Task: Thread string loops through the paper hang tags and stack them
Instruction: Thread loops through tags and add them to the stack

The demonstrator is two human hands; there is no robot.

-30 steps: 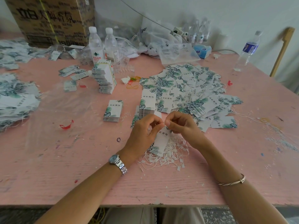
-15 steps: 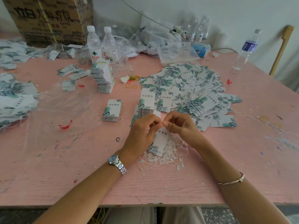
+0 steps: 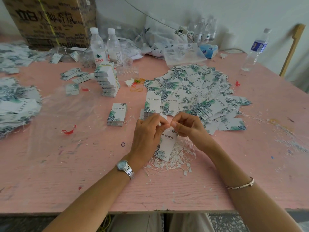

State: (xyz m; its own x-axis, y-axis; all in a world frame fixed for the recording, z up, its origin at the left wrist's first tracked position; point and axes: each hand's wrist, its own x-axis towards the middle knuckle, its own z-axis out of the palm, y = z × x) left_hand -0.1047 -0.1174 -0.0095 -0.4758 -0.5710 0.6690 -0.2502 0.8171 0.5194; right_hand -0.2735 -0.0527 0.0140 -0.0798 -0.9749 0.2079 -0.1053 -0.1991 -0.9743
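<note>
Over the middle of the pink table [image 3: 50, 173], my left hand [image 3: 147, 131] pinches the top of a white hang tag [image 3: 167, 143] with a green leaf print. The tag hangs down over a heap of white string loops [image 3: 177, 158]. My right hand [image 3: 187, 126] meets the left at the tag's top, thumb and finger pinched together, apparently on a string too thin to see clearly. Behind my hands lies a wide spread of strung tags [image 3: 197, 91]. A small stack of tags [image 3: 153, 104] stands just beyond my left hand.
Another short tag stack [image 3: 117, 114] and a taller bundled stack [image 3: 107, 81] stand to the left. Clear plastic sheet [image 3: 66, 118] covers the left table. Two water bottles [image 3: 105, 46], a cardboard box [image 3: 50, 22], plastic bags [image 3: 180, 51] and one more bottle [image 3: 255, 49] line the back.
Both hands stay pinched together at the tag's top with only slight finger movement. The tag hangs in about the same place.
</note>
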